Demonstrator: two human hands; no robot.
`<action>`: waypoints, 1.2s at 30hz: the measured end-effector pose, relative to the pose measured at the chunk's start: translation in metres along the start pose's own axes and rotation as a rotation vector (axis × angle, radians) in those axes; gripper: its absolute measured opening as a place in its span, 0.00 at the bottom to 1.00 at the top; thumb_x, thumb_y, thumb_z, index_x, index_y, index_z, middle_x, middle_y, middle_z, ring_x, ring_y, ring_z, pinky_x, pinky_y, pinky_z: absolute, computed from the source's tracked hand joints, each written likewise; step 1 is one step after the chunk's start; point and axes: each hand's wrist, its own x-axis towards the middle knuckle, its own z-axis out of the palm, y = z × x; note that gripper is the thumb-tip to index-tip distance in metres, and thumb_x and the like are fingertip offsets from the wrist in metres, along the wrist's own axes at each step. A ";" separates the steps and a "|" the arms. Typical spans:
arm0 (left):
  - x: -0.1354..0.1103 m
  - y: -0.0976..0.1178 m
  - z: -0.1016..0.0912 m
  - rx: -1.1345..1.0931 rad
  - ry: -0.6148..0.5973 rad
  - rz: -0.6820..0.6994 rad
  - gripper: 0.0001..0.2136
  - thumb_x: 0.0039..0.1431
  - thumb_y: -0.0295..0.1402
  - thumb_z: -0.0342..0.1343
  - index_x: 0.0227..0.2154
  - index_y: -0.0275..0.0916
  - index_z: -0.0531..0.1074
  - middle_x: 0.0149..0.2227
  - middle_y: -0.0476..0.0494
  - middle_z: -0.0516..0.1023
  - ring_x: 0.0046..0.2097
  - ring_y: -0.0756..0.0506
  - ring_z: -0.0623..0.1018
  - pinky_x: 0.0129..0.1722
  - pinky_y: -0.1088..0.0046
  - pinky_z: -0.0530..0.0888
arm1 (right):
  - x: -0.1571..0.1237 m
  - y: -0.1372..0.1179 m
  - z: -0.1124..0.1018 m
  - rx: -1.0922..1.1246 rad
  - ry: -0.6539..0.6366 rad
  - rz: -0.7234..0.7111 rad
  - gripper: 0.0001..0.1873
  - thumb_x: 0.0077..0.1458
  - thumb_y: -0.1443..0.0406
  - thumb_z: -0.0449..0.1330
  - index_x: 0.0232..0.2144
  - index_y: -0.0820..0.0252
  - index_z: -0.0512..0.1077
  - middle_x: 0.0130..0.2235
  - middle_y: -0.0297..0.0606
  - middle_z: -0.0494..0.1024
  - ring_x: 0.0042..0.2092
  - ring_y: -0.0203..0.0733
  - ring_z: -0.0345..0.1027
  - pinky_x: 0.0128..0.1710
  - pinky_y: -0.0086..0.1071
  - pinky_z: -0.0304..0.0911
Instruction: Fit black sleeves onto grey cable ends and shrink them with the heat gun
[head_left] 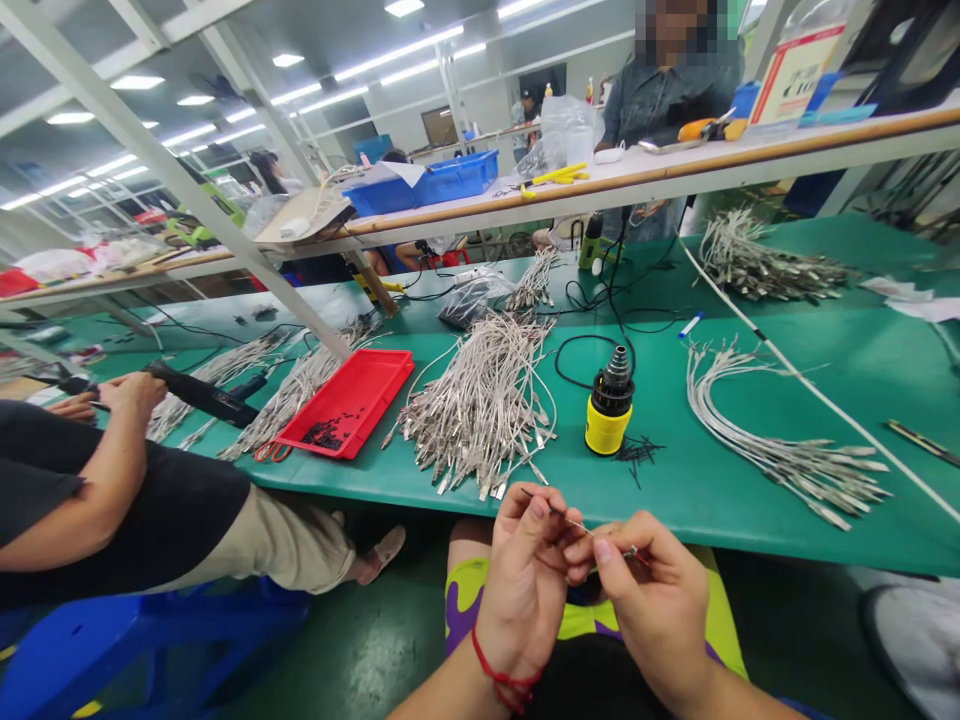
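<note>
Just above your lap, short of the bench's front edge, a thin wire (pixel 577 523) runs between your hands, its long axis slanting gently downward from upper left to lower right. A small metal tip (pixel 634 551) seems to sit at its right end, though it is too fine here to be sure of its shape. Your hands are close together, almost meeting: your left hand (pixel 525 585), with a red cord (pixel 504 680) around the wrist, pinches the wire's left part, and your right hand (pixel 645 610) pinches near the tip. Beneath them are your purple-and-yellow shorts (pixel 469 610). Ahead, on the green bench mat (pixel 757 500), lies a large bundle of braided cables (pixel 480 400) with metal ends, and a second bundle (pixel 787 450) curves off to the right. Between them stands a yellow-and-black cylindrical holder (pixel 609 415), with black wire snippets (pixel 637 450) just beside it. Left of the first bundle sits a red tray (pixel 345 400) holding small black pieces. Further left, a seated co-worker's hand (pixel 139 392) grips a black-handled tool (pixel 202 395).
</note>
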 end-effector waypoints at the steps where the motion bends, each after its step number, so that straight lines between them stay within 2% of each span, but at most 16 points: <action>1: 0.000 0.000 0.000 -0.005 0.004 0.004 0.12 0.57 0.35 0.70 0.35 0.42 0.71 0.32 0.53 0.76 0.26 0.51 0.76 0.20 0.80 0.70 | 0.000 0.000 0.000 -0.002 0.004 0.002 0.08 0.62 0.67 0.65 0.30 0.54 0.74 0.32 0.37 0.84 0.30 0.41 0.78 0.32 0.33 0.77; 17: -0.002 -0.002 -0.002 0.006 0.007 0.004 0.12 0.56 0.35 0.71 0.34 0.42 0.71 0.32 0.52 0.75 0.31 0.49 0.79 0.22 0.79 0.71 | -0.002 0.002 0.000 0.049 0.019 0.035 0.08 0.62 0.66 0.65 0.29 0.55 0.73 0.32 0.38 0.83 0.30 0.42 0.78 0.32 0.35 0.77; 36: -0.005 -0.003 -0.002 0.010 0.009 -0.006 0.13 0.55 0.35 0.72 0.35 0.42 0.71 0.32 0.52 0.77 0.28 0.50 0.77 0.21 0.79 0.68 | -0.004 0.000 -0.002 0.055 0.008 0.034 0.08 0.62 0.66 0.66 0.29 0.54 0.74 0.31 0.36 0.83 0.30 0.40 0.78 0.33 0.31 0.76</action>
